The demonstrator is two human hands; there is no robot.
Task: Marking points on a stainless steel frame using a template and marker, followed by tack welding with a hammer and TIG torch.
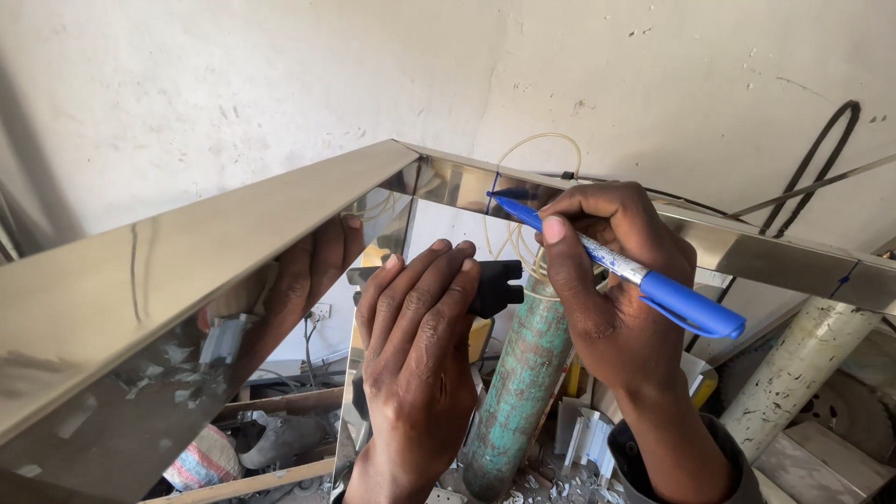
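My right hand (607,289) grips a blue marker pen (644,280) with its tip touching the shiny stainless-steel frame (233,224) near its corner, where a thin blue line is drawn. My left hand (415,345) holds a black tool (495,285) flat against the frame's inner face, just below the corner. The polished steel mirrors my left fingers on the left piece. The black tool is mostly covered by my fingers.
A worn green gas cylinder (518,392) stands below the hands, and a pale paint-spattered cylinder (803,364) leans at the right. Black cables (812,159) run along the plaster wall. Scrap metal pieces (583,439), timber and a striped sack (205,462) lie on the floor.
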